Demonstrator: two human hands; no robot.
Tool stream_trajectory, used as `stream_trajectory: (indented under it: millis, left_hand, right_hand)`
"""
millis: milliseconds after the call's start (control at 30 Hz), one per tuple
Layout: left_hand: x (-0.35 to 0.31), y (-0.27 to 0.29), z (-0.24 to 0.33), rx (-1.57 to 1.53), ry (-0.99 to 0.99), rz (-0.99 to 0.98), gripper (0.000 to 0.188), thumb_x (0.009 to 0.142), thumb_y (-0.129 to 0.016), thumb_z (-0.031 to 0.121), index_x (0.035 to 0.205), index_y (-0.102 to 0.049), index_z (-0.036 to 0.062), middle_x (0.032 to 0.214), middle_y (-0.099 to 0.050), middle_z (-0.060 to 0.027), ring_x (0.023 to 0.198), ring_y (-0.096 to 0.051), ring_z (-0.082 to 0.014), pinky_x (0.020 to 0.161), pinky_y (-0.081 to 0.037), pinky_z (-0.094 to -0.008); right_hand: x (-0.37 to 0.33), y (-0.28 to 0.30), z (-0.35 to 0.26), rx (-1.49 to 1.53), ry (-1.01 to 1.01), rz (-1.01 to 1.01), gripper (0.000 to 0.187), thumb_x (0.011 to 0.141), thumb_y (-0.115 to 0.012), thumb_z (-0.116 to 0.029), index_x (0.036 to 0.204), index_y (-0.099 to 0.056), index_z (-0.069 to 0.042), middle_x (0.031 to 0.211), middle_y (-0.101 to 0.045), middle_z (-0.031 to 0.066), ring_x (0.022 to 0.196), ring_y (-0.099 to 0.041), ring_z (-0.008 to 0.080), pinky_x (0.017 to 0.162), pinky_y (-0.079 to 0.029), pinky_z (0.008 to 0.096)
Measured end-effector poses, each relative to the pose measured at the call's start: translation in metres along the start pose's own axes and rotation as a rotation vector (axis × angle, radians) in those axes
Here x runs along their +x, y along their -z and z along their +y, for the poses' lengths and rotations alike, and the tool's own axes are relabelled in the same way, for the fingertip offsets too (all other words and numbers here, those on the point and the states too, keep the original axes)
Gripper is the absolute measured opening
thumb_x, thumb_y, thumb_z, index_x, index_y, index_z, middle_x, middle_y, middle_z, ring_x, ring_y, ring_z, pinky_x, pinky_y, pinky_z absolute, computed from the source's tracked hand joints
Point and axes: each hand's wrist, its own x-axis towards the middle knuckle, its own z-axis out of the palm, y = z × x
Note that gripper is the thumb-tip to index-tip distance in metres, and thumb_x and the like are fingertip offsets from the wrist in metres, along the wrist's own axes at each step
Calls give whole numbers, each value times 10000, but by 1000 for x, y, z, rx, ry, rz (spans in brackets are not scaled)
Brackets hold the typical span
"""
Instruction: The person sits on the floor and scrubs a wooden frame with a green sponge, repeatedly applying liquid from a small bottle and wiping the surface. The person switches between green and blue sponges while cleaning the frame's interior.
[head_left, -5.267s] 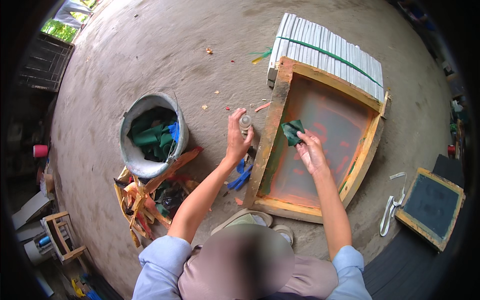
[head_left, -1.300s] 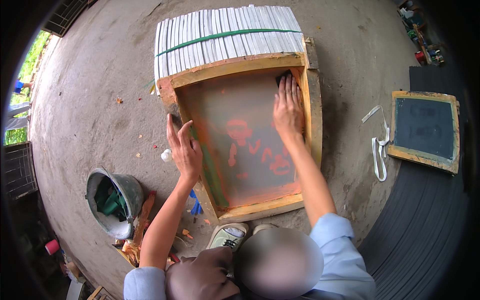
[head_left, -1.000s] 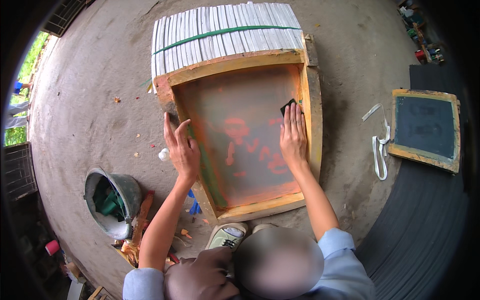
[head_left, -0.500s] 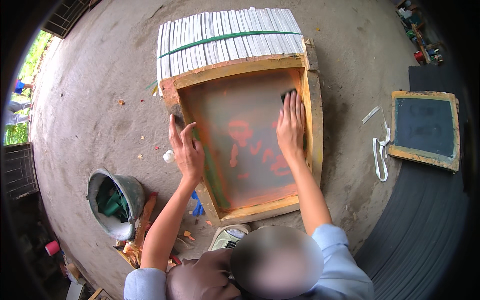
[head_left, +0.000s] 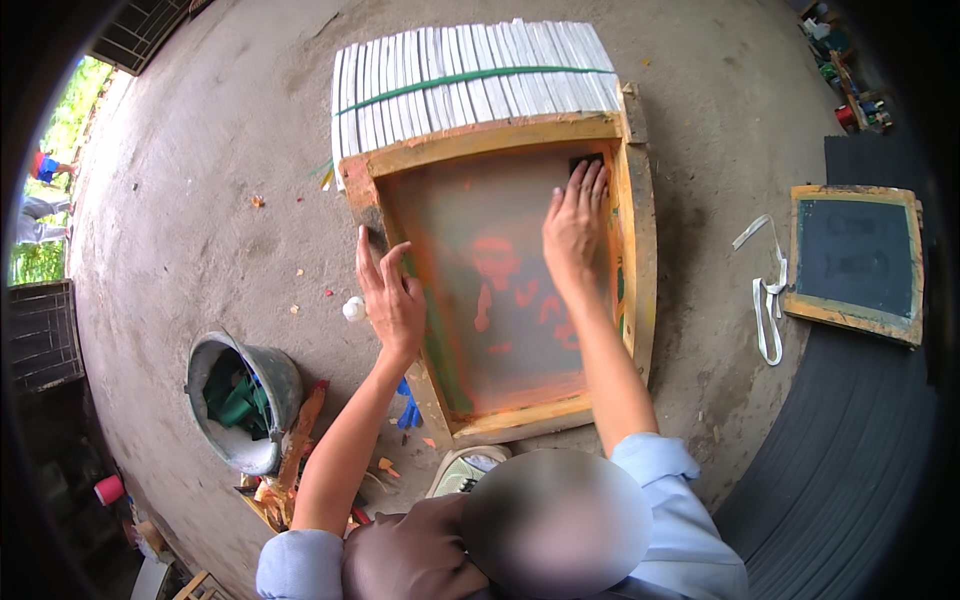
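Observation:
A wooden-framed printing screen (head_left: 470, 433) lies in front of me, its greyish mesh stained orange, with reddish shapes in the middle. My right hand (head_left: 574, 228) reaches over the mesh and presses a small black pad (head_left: 581, 162) under its fingertips, close to the far right corner. The fingers cover most of the pad. At the left rail, my left hand (head_left: 392, 302) rests on the wood with fingers spread and nothing in them. The screen's far end abuts a stack of white slabs or sheets (head_left: 470, 95) bound by a green strap.
A bucket (head_left: 285, 385) with green cloth-like pieces stands at left, beside scraps on the concrete floor. Near the left rail is a small white object (head_left: 354, 308). At right, a smaller dark screen (head_left: 855, 250) lies by a white strap (head_left: 768, 320) and dark ribbed sheeting (head_left: 830, 450).
My right hand has slid the black pad farther away, up to the mesh's far right corner. My left hand stays on the left rail. The whole view has shifted slightly.

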Motion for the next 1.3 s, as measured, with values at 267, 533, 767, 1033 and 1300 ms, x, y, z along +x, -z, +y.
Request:
stream_trajectory:
  millis: [267,533,767,1033,1300]
  left_hand:
    - [1,9,-8,1,-9,2,512,732,-532,-75,1191,-534,149,1491,-303,-198,1350,-345,-422,1004,-438,-474]
    - [-3,7,-9,17,-10,-9,510,731,-524,-83,1189,-540,141,1494,-296,-203,1358,-331,-423,1028,-411,-478]
    - [-1,5,-3,-21,35,-19,500,726,-517,-92,1166,-562,142,1491,-304,-202,1353,-340,-421,1006,-432,-471]
    - [1,9,-5,-2,13,-2,505,735,-519,-77,1180,-556,158,1495,-305,-199,1343,-355,-421,952,-473,-446]
    - [3,8,-9,4,-7,6,499,737,-516,-78,1177,-552,156,1491,-306,-203,1348,-347,-423,964,-464,-461]
  right_hand:
    - [-68,8,11,58,428,-143,531,932,-496,-111,1437,-376,-1,1487,-391,166,1394,-352,284,1170,-275,397]
    - [-45,11,-3,73,276,-100,532,955,-487,-133,1443,-346,27,1506,-346,192,1408,-320,316,1159,-274,426]
    - [-23,38,22,-154,259,-157,586,926,-560,-189,1398,-361,93,1468,-368,247,1405,-313,333,1177,-232,442]
    - [-60,35,39,-142,252,-183,555,960,-504,-197,1396,-349,109,1465,-349,286,1373,-352,368,1162,-258,434]
    - [-29,32,18,-5,206,-138,500,985,-455,-187,1399,-375,81,1469,-364,257,1383,-337,363,1154,-258,457]
